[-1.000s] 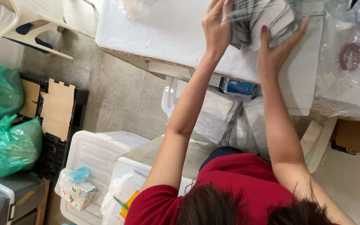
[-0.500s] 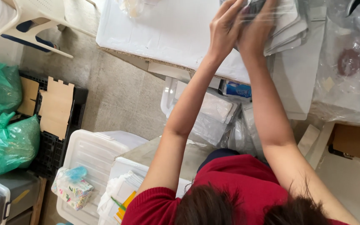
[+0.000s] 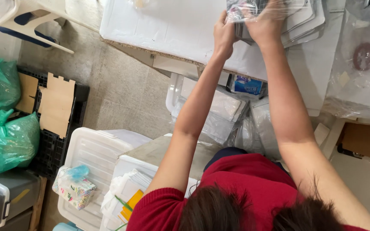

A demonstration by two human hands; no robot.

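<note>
Both my arms reach out over a white table (image 3: 159, 25). My left hand (image 3: 224, 35) grips the left edge of a clear plastic bag (image 3: 240, 8) with a folded grey and white item inside. My right hand (image 3: 267, 21) lies on top of the same bag, its fingers partly under the clear film. The bag rests on a stack of flat white packets (image 3: 309, 21) at the table's far side; its top is cut off by the frame edge.
Under the table stand clear bins with bagged white goods (image 3: 219, 111) and a small blue box (image 3: 246, 85). White lidded tubs (image 3: 95, 154), a tissue pack (image 3: 73, 188), green bags (image 3: 9, 141), cardboard on a black crate (image 3: 56, 105) and a white chair (image 3: 31, 17) sit left.
My hands have come together over the bag: the right hand moved left onto its top, the left hand slid to its edge. The folded item now sits inside the clear film.
</note>
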